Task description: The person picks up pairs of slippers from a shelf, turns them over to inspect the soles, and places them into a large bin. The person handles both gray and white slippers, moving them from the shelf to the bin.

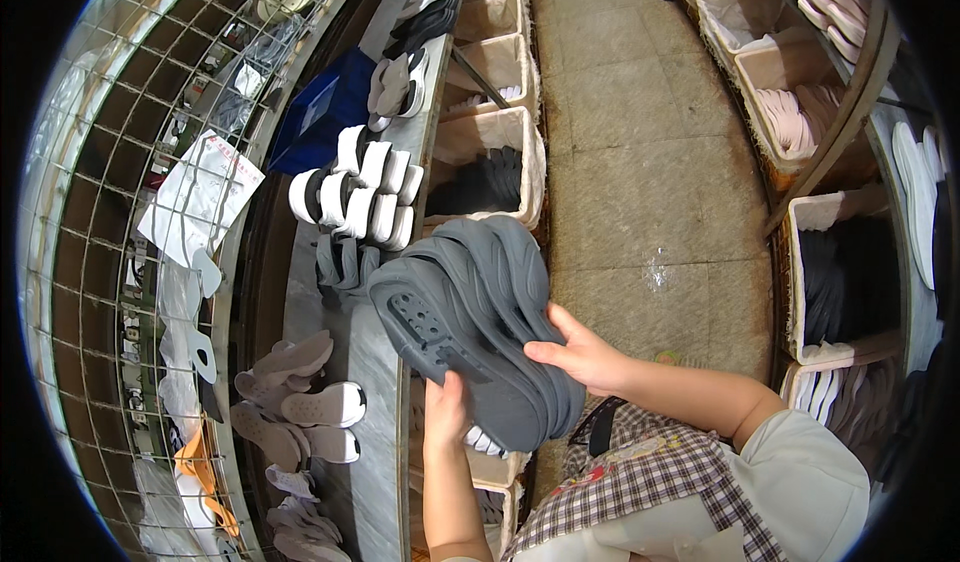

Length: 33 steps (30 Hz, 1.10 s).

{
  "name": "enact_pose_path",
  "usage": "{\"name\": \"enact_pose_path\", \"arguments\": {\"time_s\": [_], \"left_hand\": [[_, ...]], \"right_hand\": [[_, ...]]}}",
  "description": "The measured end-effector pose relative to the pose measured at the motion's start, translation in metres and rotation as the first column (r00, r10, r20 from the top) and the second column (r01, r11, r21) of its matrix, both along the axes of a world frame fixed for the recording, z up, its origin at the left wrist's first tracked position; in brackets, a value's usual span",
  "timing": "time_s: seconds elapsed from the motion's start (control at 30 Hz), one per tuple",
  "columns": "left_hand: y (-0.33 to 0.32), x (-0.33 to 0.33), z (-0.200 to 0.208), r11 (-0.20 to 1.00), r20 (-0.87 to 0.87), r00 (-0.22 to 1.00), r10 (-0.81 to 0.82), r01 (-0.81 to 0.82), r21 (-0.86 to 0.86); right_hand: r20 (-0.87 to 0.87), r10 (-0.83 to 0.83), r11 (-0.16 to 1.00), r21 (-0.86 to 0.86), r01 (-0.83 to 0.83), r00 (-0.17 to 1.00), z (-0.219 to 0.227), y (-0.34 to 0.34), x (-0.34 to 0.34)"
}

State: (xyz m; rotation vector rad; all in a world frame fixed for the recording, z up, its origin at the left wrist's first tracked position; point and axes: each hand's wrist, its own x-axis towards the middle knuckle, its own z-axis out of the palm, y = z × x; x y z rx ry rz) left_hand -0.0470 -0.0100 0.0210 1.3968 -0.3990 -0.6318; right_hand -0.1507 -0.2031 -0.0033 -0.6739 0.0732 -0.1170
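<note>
A stack of several dark grey shoe soles point(455, 312) is held up in front of me, over the bench's edge and tilted. The nearest sole shows a hollow with small round holes. My left hand point(447, 409) grips the near lower side of the stack, its thumb on the face and its other fingers hidden behind. My right hand point(578, 352) clasps the right side, thumb over the edges of the soles. White slide sandals point(372, 187) stand in rows on the bench just beyond the stack, with darker grey ones point(345, 262) close by.
The grey bench point(375, 442) carries beige-grey sandals point(290, 412) and a blue crate point(325, 112). A wire mesh point(90, 292) rises at left. Lined bins point(490, 132) with dark soles sit below the bench. Across the tiled aisle point(640, 162) are more lined bins point(845, 347).
</note>
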Motion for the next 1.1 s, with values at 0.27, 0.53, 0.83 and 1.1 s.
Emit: {"name": "enact_pose_path", "arguments": {"time_s": [0.27, 0.53, 0.83, 1.1], "left_hand": [[-0.026, -0.007, -0.032, 0.990, -0.094, 0.995, -0.037, 0.024, -0.142], [-0.030, -0.013, -0.037, 0.989, -0.129, 0.992, -0.006, -0.013, -0.145], [-0.025, -0.016, -0.047, 0.986, -0.343, 0.937, -0.070, 0.012, -0.167], [-0.031, -0.030, -0.055, 0.996, -0.537, 0.843, -0.025, -0.022, -0.081]], "right_hand": [[0.073, -0.028, 0.985, -0.167, 0.040, 0.997, 0.019, -0.030, -0.030], [0.031, -0.062, 0.973, -0.220, 0.067, 0.998, 0.020, -0.026, -0.036], [-0.230, -0.021, 0.997, -0.079, 0.003, 0.973, 0.017, -0.025, -0.031], [-0.425, 0.099, 0.995, 0.070, -0.077, 0.900, -0.006, -0.024, -0.025]]}}
